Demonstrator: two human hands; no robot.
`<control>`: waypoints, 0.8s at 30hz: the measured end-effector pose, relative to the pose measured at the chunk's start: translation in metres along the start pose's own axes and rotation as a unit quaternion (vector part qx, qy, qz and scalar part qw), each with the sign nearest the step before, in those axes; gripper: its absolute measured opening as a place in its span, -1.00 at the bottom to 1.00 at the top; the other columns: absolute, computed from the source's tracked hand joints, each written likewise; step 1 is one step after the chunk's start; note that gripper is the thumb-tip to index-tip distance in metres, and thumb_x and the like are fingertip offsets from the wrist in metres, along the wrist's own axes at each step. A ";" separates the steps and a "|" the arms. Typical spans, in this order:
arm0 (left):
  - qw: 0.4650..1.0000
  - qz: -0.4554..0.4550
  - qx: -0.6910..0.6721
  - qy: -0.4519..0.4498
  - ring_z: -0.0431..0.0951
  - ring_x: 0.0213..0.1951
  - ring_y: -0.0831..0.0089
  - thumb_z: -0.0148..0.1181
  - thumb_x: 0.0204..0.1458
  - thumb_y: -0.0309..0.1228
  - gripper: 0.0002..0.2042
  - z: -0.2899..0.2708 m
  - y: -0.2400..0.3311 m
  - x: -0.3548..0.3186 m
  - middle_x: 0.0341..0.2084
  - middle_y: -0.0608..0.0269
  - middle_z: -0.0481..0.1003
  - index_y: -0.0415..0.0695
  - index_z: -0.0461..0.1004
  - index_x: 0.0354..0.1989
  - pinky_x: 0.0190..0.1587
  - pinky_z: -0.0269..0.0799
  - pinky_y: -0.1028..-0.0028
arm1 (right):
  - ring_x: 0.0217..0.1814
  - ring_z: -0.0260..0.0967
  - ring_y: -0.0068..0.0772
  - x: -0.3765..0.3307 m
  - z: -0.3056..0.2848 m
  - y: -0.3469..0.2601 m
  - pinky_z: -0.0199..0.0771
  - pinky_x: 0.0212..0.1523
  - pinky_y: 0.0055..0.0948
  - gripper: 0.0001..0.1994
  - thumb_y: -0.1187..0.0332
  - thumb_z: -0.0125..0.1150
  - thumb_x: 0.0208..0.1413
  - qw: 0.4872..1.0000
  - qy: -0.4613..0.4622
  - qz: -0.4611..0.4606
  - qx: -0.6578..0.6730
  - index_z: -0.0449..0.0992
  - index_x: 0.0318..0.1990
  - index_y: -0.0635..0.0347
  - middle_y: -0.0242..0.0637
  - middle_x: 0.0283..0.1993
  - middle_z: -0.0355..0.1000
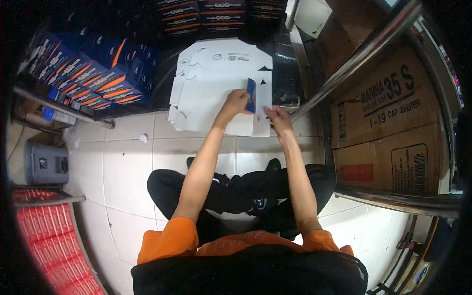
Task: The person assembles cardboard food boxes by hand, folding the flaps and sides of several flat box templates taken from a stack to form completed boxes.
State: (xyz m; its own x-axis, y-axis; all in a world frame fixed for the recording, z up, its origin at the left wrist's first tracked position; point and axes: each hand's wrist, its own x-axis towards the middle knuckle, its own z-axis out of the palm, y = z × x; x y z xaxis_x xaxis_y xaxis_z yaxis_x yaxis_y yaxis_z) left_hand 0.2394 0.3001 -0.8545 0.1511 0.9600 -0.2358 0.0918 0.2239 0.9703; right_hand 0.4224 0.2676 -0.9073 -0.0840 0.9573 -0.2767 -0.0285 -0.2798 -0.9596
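Note:
A stack of flat white cardboard box blanks (206, 96) with cut-out edges lies in front of me. Along the right side of the top blank, a narrow side panel is partly turned over, and a strip of its blue outer face (251, 91) shows. My left hand (237, 102) has its fingers closed on the cardboard beside that blue strip. At the near right corner of the blank, my right hand (279, 120) pinches the edge of the side panel between thumb and fingers. Both fingertips are partly hidden by the card.
Stacked blue boxes with orange stripes (105, 73) stand at the left and far back. On the right, a metal rail (359, 56) slants past a large brown carton (388, 123). A grey bin (46, 162) and shelved red boxes (54, 241) are at the left.

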 end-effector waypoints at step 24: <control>0.878 0.282 -0.289 0.255 0.44 -0.43 0.69 -0.10 0.18 -0.39 -0.77 0.034 0.096 -0.220 -0.40 0.27 0.47 -0.33 0.37 -0.17 -0.38 0.35 0.71 | 0.00 0.29 0.05 -0.185 0.131 -0.154 0.23 0.00 -0.18 -0.65 0.27 -0.09 0.17 0.826 0.102 -0.529 -0.166 0.46 -0.08 0.35 0.07 0.06 0.31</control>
State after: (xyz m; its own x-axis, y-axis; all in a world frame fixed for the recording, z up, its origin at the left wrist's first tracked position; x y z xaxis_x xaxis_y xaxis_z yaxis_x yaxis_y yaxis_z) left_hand 0.2489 0.1048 -0.7118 -0.4626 0.8628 0.2039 -0.3933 -0.4058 0.8250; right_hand 0.3118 0.1236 -0.7014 -0.0163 0.6549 0.7555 0.3002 0.7240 -0.6211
